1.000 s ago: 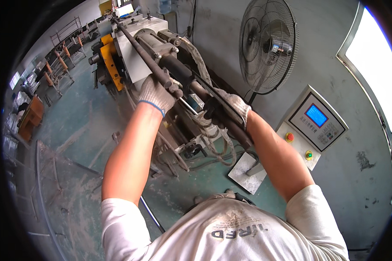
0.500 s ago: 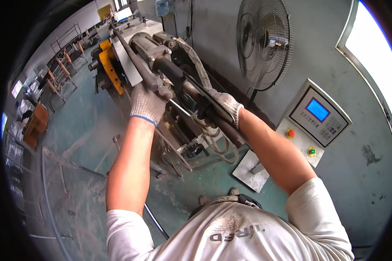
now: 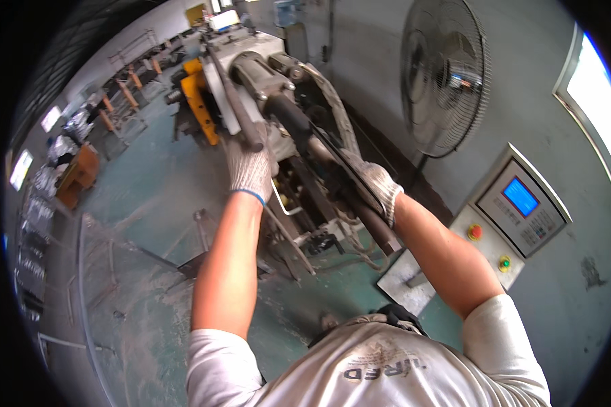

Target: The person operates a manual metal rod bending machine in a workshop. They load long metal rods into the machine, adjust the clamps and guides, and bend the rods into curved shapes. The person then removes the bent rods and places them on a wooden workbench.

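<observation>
Both my hands wear off-white knit gloves and reach forward to a large grey machine (image 3: 261,68). My left hand (image 3: 251,166) is at the near end of a long grey metal tube (image 3: 232,98), which passes in front of the glove. Its fingers are hidden and blurred, so its grip is unclear. Beside it hangs a thin, pale bent rod (image 3: 283,205). My right hand (image 3: 375,182) is closed on a long dark bar (image 3: 349,173) that runs along the machine's right side, its fingertips behind the bar. Below that glove, a thick round end (image 3: 383,237) sticks out toward me.
A control panel with a blue screen (image 3: 521,197), a red button (image 3: 475,232) and a green button (image 3: 504,263) stands to the right. Behind it is a caged fan (image 3: 448,81). An orange-yellow machine part (image 3: 197,98) lies left, with metal bars (image 3: 204,230) near the floor.
The whole view has shifted, so machine, fan and panel sit farther right and lower. My left hand shows slightly lower against the tube end. My right hand stays on the dark bar.
</observation>
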A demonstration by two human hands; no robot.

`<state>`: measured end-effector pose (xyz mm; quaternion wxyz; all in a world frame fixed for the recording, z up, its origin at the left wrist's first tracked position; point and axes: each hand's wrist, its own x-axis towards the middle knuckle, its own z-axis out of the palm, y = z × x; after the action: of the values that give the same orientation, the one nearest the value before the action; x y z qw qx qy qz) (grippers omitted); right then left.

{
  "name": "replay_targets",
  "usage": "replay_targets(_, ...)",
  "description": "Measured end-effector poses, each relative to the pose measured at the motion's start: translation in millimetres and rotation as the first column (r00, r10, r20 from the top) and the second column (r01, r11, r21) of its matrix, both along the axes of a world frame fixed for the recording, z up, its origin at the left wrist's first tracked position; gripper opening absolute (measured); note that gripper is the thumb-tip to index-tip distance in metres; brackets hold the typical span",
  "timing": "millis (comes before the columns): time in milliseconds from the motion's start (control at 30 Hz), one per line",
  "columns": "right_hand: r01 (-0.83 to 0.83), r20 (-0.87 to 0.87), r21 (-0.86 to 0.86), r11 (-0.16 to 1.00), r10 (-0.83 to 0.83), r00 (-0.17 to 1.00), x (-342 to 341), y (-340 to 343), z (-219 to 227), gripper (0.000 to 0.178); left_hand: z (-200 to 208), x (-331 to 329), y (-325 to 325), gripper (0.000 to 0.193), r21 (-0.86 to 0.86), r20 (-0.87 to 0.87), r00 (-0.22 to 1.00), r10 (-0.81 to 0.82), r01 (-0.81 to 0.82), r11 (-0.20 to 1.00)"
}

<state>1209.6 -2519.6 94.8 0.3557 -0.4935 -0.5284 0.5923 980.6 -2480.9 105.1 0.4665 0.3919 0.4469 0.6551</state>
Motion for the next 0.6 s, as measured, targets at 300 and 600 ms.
replay_targets(300,-0.235,-0.514,-0.243,0.941,0.08,0.854,4,-1,-10,0.06,-40,-51,-109,0.022,-0.255,-0.123,0.93,0.346,-0.366,0.895)
replay_targets(600,-0.271,-0.646,-0.159,0.949,0.107,0.756,4,8,-39,0.044,-38,107,-338,0.025,-0.241,-0.678,0.644,0.354,-0.65,0.721)
